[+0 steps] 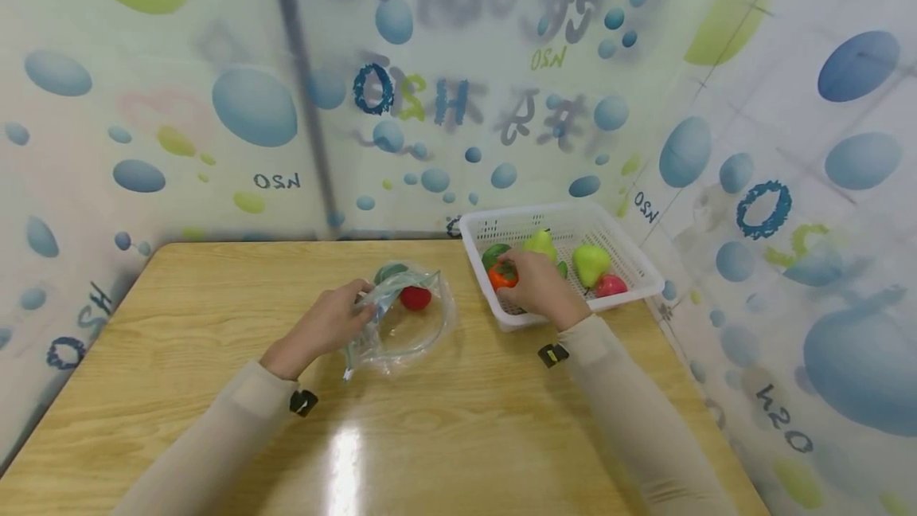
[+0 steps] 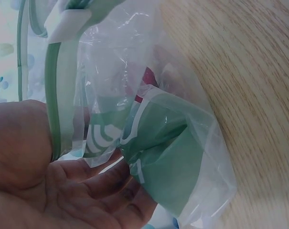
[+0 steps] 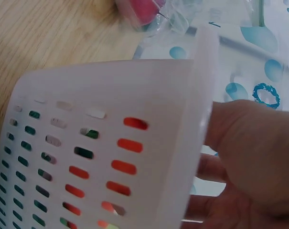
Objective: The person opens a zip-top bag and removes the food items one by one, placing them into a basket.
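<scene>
In the head view my left hand (image 1: 335, 315) grips the open edge of a clear zip bag (image 1: 430, 333) with green print; its green seal strip (image 2: 52, 90) crosses the hand in the left wrist view. Inside the bag lie a red fruit (image 1: 415, 298) and a dark green thing (image 1: 390, 272). My right hand (image 1: 539, 283) reaches over the near-left rim of a white slotted basket (image 1: 648, 281). Its thumb and fingers are round an orange-red persimmon (image 1: 501, 275) in the basket. The basket wall hides the fingertips in the right wrist view.
Other produce lies in the basket: a green pear (image 1: 591, 263), a second pear (image 1: 542, 244), a pinkish-red fruit (image 1: 611, 286) and a dark green vegetable (image 1: 494, 255). The wooden table (image 1: 458, 436) meets a patterned wall (image 1: 401, 197) behind and another on the right.
</scene>
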Demonstrator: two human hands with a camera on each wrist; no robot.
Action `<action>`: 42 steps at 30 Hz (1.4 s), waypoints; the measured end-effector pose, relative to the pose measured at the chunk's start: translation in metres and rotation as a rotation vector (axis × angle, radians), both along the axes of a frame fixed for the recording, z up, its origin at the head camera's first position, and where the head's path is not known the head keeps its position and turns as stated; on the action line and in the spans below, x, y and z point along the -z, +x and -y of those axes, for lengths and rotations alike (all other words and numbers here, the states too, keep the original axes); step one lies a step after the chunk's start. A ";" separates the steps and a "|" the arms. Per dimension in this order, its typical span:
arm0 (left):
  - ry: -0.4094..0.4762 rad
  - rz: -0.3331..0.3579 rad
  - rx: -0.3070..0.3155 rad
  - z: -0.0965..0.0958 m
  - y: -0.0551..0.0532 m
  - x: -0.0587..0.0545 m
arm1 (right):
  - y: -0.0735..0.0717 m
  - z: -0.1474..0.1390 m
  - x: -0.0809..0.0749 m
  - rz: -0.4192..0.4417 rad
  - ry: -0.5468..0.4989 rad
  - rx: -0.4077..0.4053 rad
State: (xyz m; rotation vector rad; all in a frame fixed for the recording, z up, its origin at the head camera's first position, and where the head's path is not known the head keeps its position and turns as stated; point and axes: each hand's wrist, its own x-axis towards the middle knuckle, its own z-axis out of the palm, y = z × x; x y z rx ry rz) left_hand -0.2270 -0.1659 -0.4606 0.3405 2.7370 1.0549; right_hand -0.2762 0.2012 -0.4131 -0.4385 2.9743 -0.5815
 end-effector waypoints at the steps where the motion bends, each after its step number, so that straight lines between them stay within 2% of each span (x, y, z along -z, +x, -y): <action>1: 0.001 0.000 0.001 0.000 0.000 0.000 | -0.001 0.001 0.001 -0.002 0.000 -0.002; 8: 0.006 0.004 0.006 -0.003 0.001 0.001 | -0.001 0.003 0.003 -0.027 -0.031 -0.014; 13: 0.008 0.010 0.008 -0.003 0.002 0.000 | 0.005 0.005 -0.001 -0.094 -0.077 -0.015; 19: 0.011 0.021 0.008 -0.003 0.002 -0.001 | 0.015 0.010 -0.005 -0.195 -0.128 -0.046; 22: 0.000 0.014 0.012 -0.004 0.001 -0.001 | 0.023 0.014 -0.006 -0.278 -0.151 -0.063; 27: -0.049 -0.072 0.021 -0.007 0.000 -0.003 | 0.039 0.025 -0.009 -0.430 -0.230 -0.110; 31: -0.095 -0.155 0.027 -0.013 -0.001 -0.008 | 0.052 0.039 -0.011 -0.504 -0.364 -0.214; 35: -0.116 -0.174 0.046 -0.018 -0.003 -0.012 | 0.063 0.056 -0.008 -0.538 -0.476 -0.376; 38: -0.116 -0.174 0.088 -0.021 -0.007 -0.012 | 0.071 0.067 -0.003 -0.539 -0.482 -0.482; 42: -0.117 -0.172 0.156 -0.025 -0.012 -0.010 | 0.077 0.080 0.003 -0.472 -0.376 -0.612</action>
